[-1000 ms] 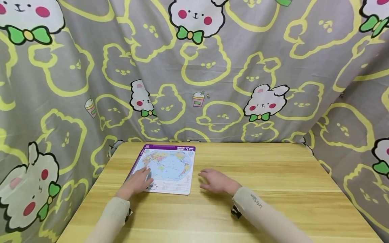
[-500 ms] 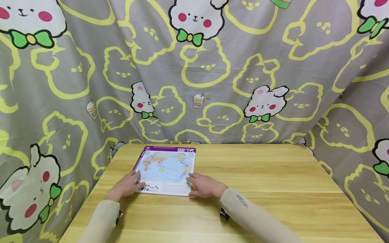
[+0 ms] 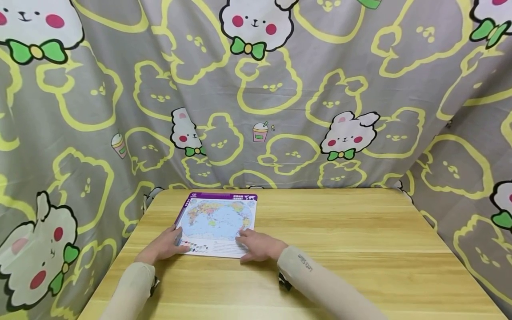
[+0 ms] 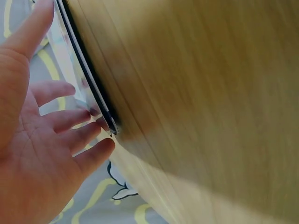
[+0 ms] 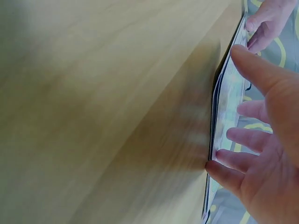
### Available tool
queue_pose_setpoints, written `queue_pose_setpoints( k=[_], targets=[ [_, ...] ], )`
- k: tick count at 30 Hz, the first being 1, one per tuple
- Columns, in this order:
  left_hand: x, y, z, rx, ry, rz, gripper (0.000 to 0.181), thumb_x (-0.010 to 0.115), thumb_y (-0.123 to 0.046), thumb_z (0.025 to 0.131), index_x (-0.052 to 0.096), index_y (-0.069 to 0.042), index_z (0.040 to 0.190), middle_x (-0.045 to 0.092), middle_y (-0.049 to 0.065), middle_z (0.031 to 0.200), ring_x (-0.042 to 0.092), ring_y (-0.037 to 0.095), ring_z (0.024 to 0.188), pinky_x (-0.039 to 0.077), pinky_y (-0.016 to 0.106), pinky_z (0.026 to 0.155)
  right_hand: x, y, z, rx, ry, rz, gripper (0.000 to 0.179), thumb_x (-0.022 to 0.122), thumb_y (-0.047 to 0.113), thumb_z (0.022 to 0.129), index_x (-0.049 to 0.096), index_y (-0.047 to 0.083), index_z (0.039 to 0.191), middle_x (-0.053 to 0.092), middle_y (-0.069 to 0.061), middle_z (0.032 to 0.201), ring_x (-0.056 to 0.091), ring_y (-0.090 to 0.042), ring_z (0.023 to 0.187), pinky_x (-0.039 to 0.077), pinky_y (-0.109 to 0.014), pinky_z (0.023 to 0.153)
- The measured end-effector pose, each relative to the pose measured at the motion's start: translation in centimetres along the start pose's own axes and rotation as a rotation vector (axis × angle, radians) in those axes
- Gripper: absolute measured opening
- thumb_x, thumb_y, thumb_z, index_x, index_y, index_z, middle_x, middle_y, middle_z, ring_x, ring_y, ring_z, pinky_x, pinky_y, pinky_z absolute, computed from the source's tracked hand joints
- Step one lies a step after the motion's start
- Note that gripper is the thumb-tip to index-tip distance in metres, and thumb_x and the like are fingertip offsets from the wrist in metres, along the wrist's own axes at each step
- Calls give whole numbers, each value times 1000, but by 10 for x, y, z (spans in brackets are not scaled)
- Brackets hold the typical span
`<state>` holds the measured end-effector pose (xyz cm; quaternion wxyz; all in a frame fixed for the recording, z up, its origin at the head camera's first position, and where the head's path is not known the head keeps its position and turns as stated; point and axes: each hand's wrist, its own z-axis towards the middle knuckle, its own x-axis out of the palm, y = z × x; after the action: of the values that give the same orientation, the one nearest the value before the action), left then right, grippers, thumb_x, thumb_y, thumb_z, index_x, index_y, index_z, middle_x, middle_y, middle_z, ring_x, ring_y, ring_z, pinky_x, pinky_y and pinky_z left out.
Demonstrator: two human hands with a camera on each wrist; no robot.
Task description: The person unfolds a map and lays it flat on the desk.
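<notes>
A flat world map board with a purple top border lies toward the left of the table. My left hand rests at its left front corner, fingers along the edge and thumb over the printed legend. Over the right front corner reaches my right hand, its fingers spread and lightly bent on the map. From the left wrist, the fingertips meet the board's thin dark edge. In the right wrist view the board's edge appears layered, and the thumb lies near its front side.
The wooden table extends to the right and in front of the board. A grey curtain with rabbit figures hangs behind the table and on both sides.
My left hand has shifted left off the map to its edge. My right hand has come left from the bare table onto the board's right front corner. The board looks unmoved.
</notes>
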<state>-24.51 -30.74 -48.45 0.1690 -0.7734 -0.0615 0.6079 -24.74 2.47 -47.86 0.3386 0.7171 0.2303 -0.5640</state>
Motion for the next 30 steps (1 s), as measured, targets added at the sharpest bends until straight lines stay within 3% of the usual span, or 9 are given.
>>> queue_pose_setpoints(
  k=[14, 24, 30],
  targets=[
    [-3, 1, 2, 33, 17, 6, 97, 76, -50, 73, 39, 16, 134, 22, 43, 140, 28, 54, 128, 27, 60, 104, 6, 2, 12, 2, 12, -73, 56, 66, 44, 86, 54, 17, 134, 39, -9, 146, 32, -28, 136, 30, -36, 109],
    [0, 2, 3, 4, 54, 9, 96, 75, -51, 75, 39, 15, 135, 22, 42, 141, 28, 54, 128, 27, 60, 104, 10, 0, 18, -18, 11, -108, 56, 64, 45, 88, 54, 17, 135, 39, -10, 146, 31, -28, 137, 28, -34, 110],
    [-3, -4, 2, 33, 53, 21, 94, 75, -49, 75, 40, 15, 134, 24, 42, 140, 29, 54, 127, 28, 60, 103, 8, -1, 15, -23, 18, -120, 56, 64, 45, 87, 54, 16, 135, 41, -10, 145, 32, -27, 136, 29, -33, 110]
  ],
)
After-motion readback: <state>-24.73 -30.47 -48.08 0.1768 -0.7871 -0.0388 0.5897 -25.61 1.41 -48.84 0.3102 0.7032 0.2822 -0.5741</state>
